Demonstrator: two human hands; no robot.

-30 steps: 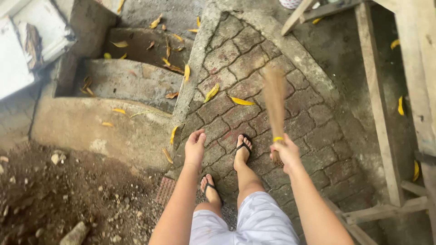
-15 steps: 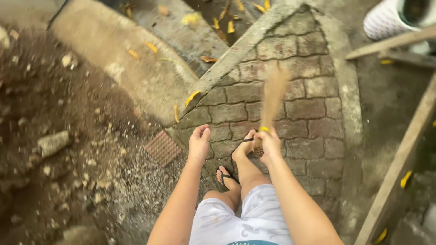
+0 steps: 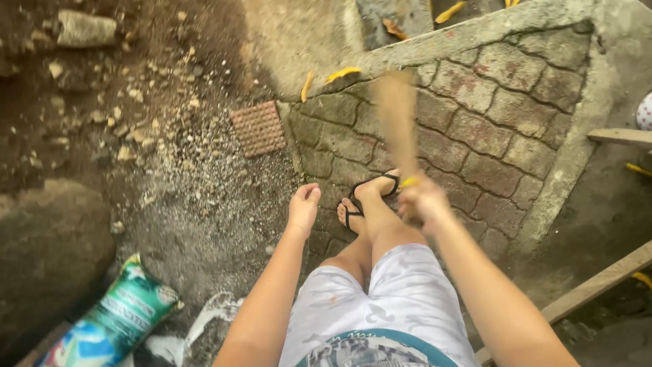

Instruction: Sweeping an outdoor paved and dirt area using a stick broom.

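Head view is showing a person standing on a brick path point(image 3: 499, 115), looking down at their own legs, white shorts point(image 3: 390, 299) and black sandals point(image 3: 370, 194). The right hand point(image 3: 421, 199) is gripping a small broom point(image 3: 397, 119) by its bound end, fingers clenched around it; a yellow band point(image 3: 409, 182) is showing just above the fist. The broom's tan bristles are pointing away from the body, over the bricks, and are blurring with motion. The left hand point(image 3: 303, 206) is hanging free beside the left leg, holding nothing, fingers loosely curled and released. Yellow leaves point(image 3: 341, 73) are lying on the concrete edge point(image 3: 435, 41) at the far side of the path, just beyond the bristle tips. A small ridged red tile point(image 3: 258, 128) is lying on the gravel point(image 3: 197, 197) just left of the bricks. Loose soil and stones point(image 3: 85, 28) are spreading across the upper left. A crumpled green and blue bag point(image 3: 109, 319) is lying at the lower left, beside a dark mound. A wooden plank point(image 3: 598, 282) is crossing the lower right corner, well apart from the broom.
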